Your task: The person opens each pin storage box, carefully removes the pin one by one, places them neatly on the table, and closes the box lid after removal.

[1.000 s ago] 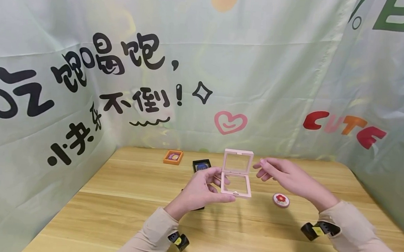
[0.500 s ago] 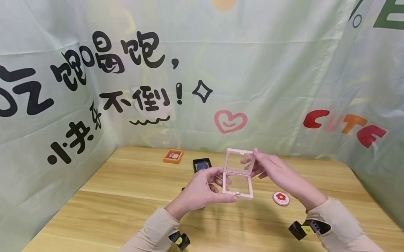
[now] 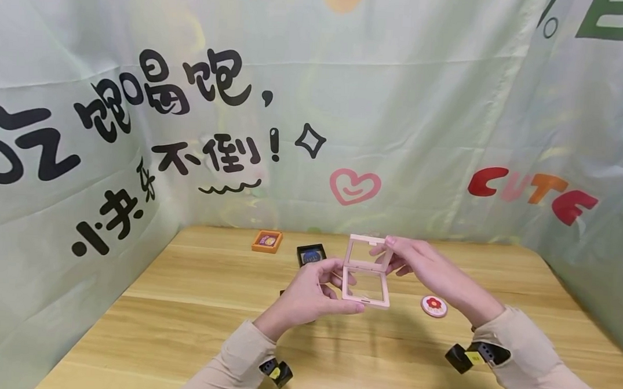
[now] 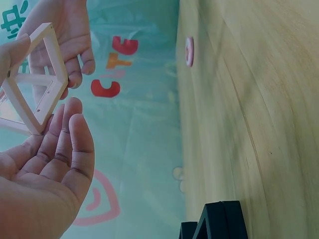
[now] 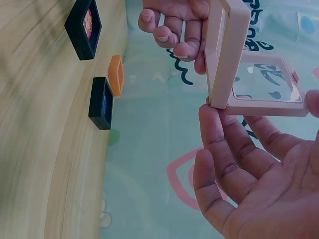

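A pink hinged display case (image 3: 365, 268) with clear film windows is held unfolded above the table. My left hand (image 3: 307, 293) grips its lower half from the left, thumb along the near edge. At the upper half's right side, my right hand (image 3: 423, 266) pinches the frame, thumb at the top corner. The right wrist view shows the two halves (image 5: 266, 108) standing at an angle, with right-hand fingers (image 5: 219, 134) under the hinge side. On the table below and to the right lies a round badge (image 3: 434, 306) with a red flower.
An orange case (image 3: 264, 250) and a black case (image 3: 310, 246) with a blue item inside lie at the back of the wooden table (image 3: 181, 305). Another black case (image 5: 77, 30) holding something red is mostly hidden behind my left hand in the head view. Printed cloth (image 3: 423, 135) hangs behind.
My right hand has come left from beside the display case and taken hold of its upper half. That half has since tipped slightly. The left hand stays almost in place.
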A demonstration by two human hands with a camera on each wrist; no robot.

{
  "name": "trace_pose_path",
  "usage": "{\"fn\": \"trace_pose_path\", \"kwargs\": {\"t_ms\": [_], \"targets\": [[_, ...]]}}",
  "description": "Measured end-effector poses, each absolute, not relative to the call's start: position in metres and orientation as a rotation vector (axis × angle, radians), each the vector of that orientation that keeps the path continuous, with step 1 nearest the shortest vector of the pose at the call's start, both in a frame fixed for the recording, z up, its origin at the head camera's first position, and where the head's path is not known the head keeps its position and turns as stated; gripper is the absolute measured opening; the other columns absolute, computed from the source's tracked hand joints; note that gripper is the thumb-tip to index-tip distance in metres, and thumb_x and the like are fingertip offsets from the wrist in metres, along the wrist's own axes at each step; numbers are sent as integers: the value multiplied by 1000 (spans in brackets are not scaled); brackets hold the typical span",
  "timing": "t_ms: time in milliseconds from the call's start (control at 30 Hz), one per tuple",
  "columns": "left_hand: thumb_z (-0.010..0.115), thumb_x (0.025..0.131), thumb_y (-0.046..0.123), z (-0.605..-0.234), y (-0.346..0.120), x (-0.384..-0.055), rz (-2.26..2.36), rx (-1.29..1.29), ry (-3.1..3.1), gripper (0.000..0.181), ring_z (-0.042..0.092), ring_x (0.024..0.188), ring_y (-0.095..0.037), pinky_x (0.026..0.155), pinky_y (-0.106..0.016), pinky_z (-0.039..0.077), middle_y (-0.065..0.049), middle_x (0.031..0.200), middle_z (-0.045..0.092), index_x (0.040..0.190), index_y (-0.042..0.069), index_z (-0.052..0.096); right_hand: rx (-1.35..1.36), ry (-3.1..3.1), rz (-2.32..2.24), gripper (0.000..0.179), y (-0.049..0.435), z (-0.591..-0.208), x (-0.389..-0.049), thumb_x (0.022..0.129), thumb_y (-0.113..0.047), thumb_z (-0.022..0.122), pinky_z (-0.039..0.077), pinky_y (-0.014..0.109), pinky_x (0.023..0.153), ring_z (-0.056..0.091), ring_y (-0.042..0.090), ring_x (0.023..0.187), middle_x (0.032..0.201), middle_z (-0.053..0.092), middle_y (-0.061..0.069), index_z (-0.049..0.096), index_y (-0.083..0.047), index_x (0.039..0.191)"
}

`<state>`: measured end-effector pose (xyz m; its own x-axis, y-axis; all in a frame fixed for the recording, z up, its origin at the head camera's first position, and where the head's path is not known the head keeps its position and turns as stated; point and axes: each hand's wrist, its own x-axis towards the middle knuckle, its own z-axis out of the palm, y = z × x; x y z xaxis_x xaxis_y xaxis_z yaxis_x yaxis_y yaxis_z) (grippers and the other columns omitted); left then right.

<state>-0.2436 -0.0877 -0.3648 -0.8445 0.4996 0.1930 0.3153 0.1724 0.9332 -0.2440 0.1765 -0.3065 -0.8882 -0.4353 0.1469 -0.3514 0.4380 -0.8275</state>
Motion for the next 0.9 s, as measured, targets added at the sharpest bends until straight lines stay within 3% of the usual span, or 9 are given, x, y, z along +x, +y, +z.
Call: {"fn": "trace_pose_path", "kwargs": {"t_ms": [333,500,800,900], "targets": [[94,83,20,-363,-90,-246,1755,810,2283,44,69,101,-33,73,-22,59,3,108,73,120,16,71,-837,2570,-1454,38,178,-311,-243,117,-30,44,62,33,91,68,15,106,123,74,11,70,-5,128],[94,83,21,-365,-91,-246,1749,800,2294,44,69,99,-28,74,-23,59,3,109,73,120,17,71,-897,2570,-1445,28,180,-313,-242,115,-25,49,61,32,88,68,13,106,115,74,9,69,-7,123],[94,83,21,-367,-91,-247,1744,810,2301,48,69,97,-19,75,-23,60,2,111,73,125,17,70,-956,2494,-1424,25,184,-317,-242,113,-20,56,58,30,97,69,13,113,124,72,13,67,-13,134],[94,84,21,-367,-92,-247,1758,813,2297,47,68,96,-17,76,-23,60,1,111,73,124,16,70,-977,2498,-1425,24,182,-318,-243,111,-20,60,57,27,99,70,14,114,124,72,10,68,-15,133]]}}
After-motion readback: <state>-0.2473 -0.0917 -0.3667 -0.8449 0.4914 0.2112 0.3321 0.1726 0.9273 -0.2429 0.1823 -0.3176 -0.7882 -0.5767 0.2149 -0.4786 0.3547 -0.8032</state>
